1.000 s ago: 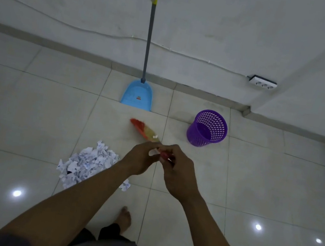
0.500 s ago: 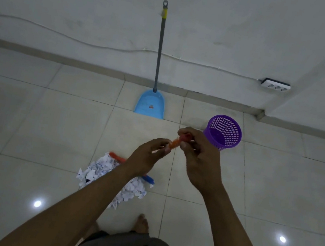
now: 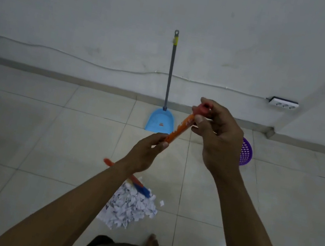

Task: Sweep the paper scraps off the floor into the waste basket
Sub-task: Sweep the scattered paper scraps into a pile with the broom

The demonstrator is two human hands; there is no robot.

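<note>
Presently, by label:
Right hand (image 3: 217,137): closed round the top end of the broom handle (image 3: 178,130), thumb pressed on the orange shaft just under the red cap; held high, far from the floor
Left hand (image 3: 148,153): pinching the same handle lower down, fingers curled, thumb on top; grip looks light
Broom head (image 3: 141,188): blue bristles resting on the far edge of the paper scraps (image 3: 131,209); red part of the head poking out to the left of the left forearm
Paper scraps: heaped on the tile near the bare foot (image 3: 152,241); one loose bit just right of the heap
Waste basket (image 3: 246,151): purple, far right, half hidden behind the right hand; well apart from the heap
Dustpan (image 3: 160,121): blue, upright against the far wall, untouched; well apart from the heap
Risk, scatter: a hard stroke likely to fling light scraps past the pan's reach; cause, steep handle and loose lower grip
Risk, slip: handle may twist in the left pinch; bristles would skate over the heap
Risk, foot: heap close to the toes; a backward pull could drag paper under the foot
Risk, basket: mesh sides; small bits may fall through
</note>
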